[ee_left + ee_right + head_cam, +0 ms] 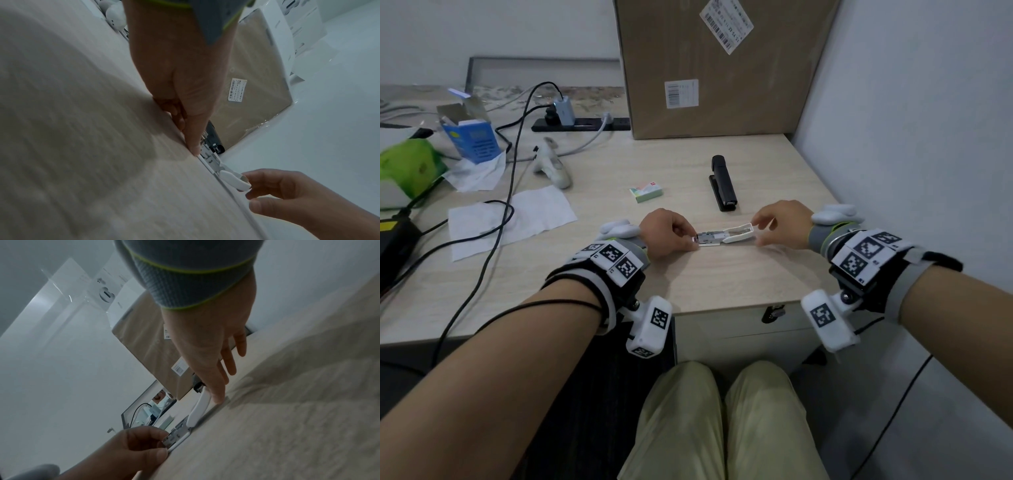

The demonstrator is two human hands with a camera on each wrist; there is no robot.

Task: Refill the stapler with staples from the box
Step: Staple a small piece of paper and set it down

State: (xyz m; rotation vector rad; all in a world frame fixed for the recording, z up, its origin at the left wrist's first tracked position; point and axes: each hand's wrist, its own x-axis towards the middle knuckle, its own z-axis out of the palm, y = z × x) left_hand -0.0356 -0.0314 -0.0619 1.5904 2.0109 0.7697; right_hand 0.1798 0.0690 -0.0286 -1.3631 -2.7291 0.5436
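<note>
A white stapler point(722, 236) lies swung open flat on the desk near its front edge, its metal magazine point(211, 160) facing up and its white cover point(200, 408) folded out to the right. My left hand point(690, 236) pinches the magazine's left end with curled fingers. My right hand point(756, 229) has fairly straight fingers point(218, 395) touching the tip of the cover. The small green and white staple box point(646, 192) sits closed on the desk just beyond my left hand. Whether staples lie in the magazine cannot be made out.
A black stapler point(723, 183) lies beyond the white one. A big cardboard box point(715, 68) stands at the back, with the wall close on the right. To the left are a tissue point(510, 219), black cables point(493, 236), a white controller point(553, 168) and a power strip point(582, 124).
</note>
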